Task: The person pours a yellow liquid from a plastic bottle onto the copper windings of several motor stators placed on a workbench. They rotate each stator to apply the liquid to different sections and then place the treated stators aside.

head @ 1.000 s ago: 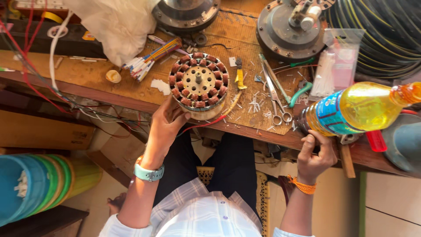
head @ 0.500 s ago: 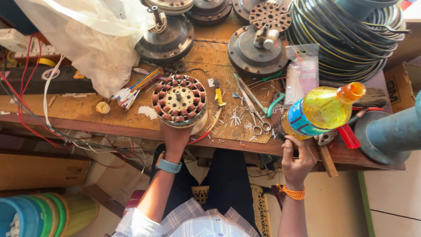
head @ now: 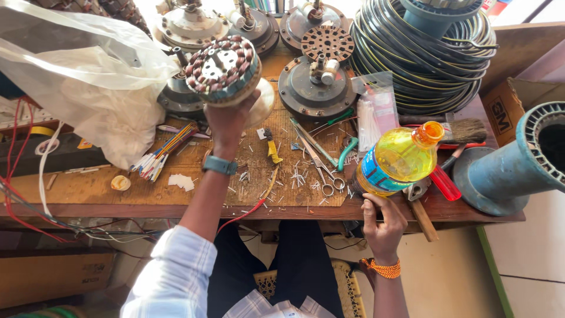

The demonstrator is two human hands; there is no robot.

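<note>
My left hand [head: 228, 119] holds up a round motor stator [head: 223, 69] with copper-coloured windings, raised over the back of the wooden workbench [head: 82, 194]. A teal band is on that wrist. My right hand [head: 382, 221] grips the base of a yellow oil bottle [head: 399, 158] with an orange cap and blue label, tilted at the bench's front edge. An orange bracelet is on that wrist.
Round motor housings [head: 318, 88] stand at the back. A coil of black cable [head: 432, 56] lies at the back right, a blue-grey spool [head: 518, 162] at the right. A clear plastic bag [head: 88, 82] sits left. Scissors [head: 322, 171], a brush [head: 465, 131], a red-handled screwdriver [head: 444, 182], wire bits lie about.
My left hand has lifted the stator off the bench front and carried it up and away toward the back. The bottle stays in my right hand while the view has shifted down the bench.
</note>
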